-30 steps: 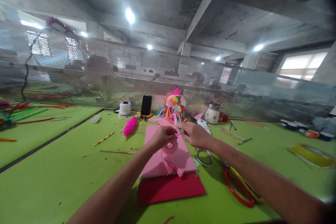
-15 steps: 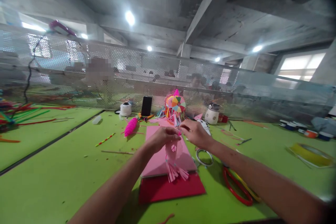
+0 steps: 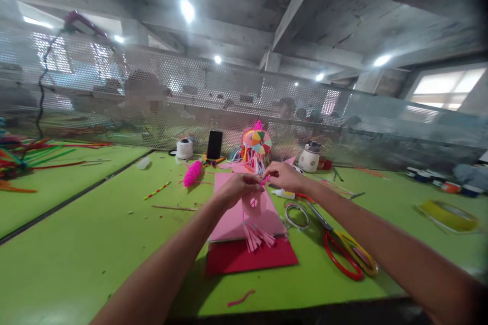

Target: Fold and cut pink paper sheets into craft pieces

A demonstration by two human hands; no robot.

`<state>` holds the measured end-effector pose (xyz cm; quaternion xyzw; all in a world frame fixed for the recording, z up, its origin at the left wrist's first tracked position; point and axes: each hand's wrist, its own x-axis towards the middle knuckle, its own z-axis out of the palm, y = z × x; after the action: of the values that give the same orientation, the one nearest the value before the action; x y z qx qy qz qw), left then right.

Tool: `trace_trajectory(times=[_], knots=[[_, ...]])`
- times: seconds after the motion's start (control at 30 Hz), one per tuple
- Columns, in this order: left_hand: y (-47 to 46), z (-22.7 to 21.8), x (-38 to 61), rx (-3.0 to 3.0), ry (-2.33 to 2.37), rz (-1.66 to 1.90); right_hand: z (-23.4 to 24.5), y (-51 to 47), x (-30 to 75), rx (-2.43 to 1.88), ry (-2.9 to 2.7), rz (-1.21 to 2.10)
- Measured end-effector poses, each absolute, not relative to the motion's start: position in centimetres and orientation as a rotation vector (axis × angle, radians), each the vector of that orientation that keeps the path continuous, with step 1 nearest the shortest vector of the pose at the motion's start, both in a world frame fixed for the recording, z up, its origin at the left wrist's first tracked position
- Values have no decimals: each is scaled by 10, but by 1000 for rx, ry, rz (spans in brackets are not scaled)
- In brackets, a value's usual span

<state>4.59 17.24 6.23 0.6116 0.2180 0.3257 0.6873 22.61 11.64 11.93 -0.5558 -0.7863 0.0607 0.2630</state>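
My left hand (image 3: 241,186) is closed at the top of a pink paper ornament (image 3: 250,205), which has a cut-out centre and fringed paper tassels (image 3: 257,236) hanging below. A thin bright pink strand (image 3: 264,181) comes up from the ornament's top, and the fingertips of my right hand (image 3: 285,175) pinch it. The two hands are close together, nearly touching. Beneath them lies a stack of pink paper (image 3: 224,221) over a red sheet (image 3: 251,259). Whether the strand is cord or pipe cleaner I cannot tell.
Scissors (image 3: 343,259) with red and yellow handles and a tape roll (image 3: 297,215) lie right of the paper. A glue bottle (image 3: 284,194) is near my right wrist. Behind stand a phone (image 3: 214,144), a thread spool (image 3: 184,149), a colourful paper lantern (image 3: 259,142) and a mesh divider (image 3: 213,96).
My right hand has shifted slightly, and the pink strand shows more between the fingers. The view has moved a little, so the scissors and glue bottle show more fully.
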Motion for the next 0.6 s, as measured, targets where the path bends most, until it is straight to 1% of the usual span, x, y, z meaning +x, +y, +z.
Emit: trace_trajectory(times=[0.2,0.4,0.5,0.6], knots=[[171,64,47,1376,521,781,133,118,224,-1537,-1930,235],[172,66,47,1404,519,848,137,120,214,-1497,-1812,391],[174,66,47,1408,501,890,144,115,216,-1348,-1777,435],[176,65,46,1410,482,917,152,106,223,-1179,-1881,470]])
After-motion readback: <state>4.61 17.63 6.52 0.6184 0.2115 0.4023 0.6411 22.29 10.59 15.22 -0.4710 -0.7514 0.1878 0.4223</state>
